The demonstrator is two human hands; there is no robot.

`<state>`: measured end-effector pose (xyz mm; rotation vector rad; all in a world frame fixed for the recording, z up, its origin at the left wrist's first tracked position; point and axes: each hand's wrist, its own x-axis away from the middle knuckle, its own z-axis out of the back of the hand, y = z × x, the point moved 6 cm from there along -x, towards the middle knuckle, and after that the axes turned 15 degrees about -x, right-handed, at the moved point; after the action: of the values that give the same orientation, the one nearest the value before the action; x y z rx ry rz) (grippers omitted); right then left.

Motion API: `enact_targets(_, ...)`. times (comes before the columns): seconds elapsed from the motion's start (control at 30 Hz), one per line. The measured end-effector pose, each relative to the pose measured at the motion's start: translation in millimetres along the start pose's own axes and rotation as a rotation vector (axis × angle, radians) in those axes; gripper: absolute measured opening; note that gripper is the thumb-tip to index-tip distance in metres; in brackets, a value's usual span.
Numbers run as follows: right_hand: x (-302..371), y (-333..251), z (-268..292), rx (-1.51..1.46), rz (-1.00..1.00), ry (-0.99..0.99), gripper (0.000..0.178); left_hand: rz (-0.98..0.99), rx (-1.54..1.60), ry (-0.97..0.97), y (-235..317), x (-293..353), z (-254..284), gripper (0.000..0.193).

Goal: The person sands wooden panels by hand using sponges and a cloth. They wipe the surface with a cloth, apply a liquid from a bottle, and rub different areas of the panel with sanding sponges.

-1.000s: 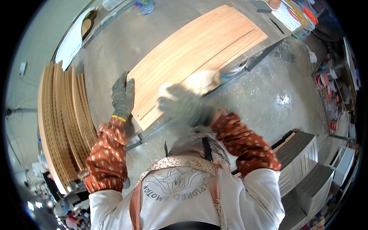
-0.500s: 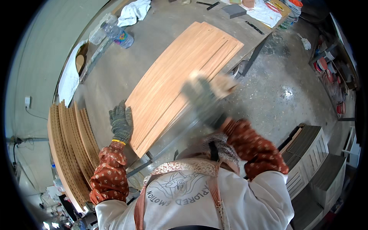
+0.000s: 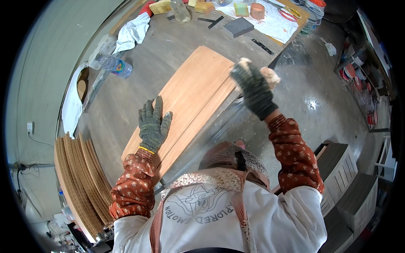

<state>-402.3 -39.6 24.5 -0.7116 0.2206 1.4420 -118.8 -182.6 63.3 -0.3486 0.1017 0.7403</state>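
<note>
A light-brown wooden panel (image 3: 198, 80), with a groove running along its near right side, lies slantwise on the table. My left hand (image 3: 154, 126), in a dark green knit glove, rests flat on its near left part with the fingers spread. At the panel's far right corner is my right hand (image 3: 255, 92), gloved alike and a little blurred. Its fingers are closed on a cream rag (image 3: 271, 76), which bulges out on both sides of the glove. The rag's underside is hidden, so I cannot tell whether it touches the wood.
Stacked curved wooden pieces (image 3: 80, 181) stand at the left. A plastic bottle (image 3: 114, 65) and a white cloth (image 3: 133, 31) lie along the far left edge. Farther back are a dark grey block (image 3: 239, 27) and scissors (image 3: 291, 14). Stacked grey panels (image 3: 337, 177) stand at the lower right.
My right hand has swept away from me and rightward with the rag to the panel's far corner. My left hand has moved from the panel's left edge onto its face. The panel's far end appears nearer.
</note>
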Motion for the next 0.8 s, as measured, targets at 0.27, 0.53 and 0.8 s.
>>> enact_targets(0.27,-25.0,-19.5,3.1,-0.36,0.013,0.263,0.044,0.01,0.022,0.05,-5.8,-1.6,-0.1,0.063)
enact_targets(0.53,-46.7,-2.5,18.3,-0.333,0.021,0.181,0.048,-0.237,0.093,-0.115,50.7,28.5,35.8,0.081)
enact_targets(0.8,36.1,48.5,48.3,-0.325,-0.284,0.286,0.044,-0.209,-0.033,-0.075,56.9,70.4,32.8,0.089)
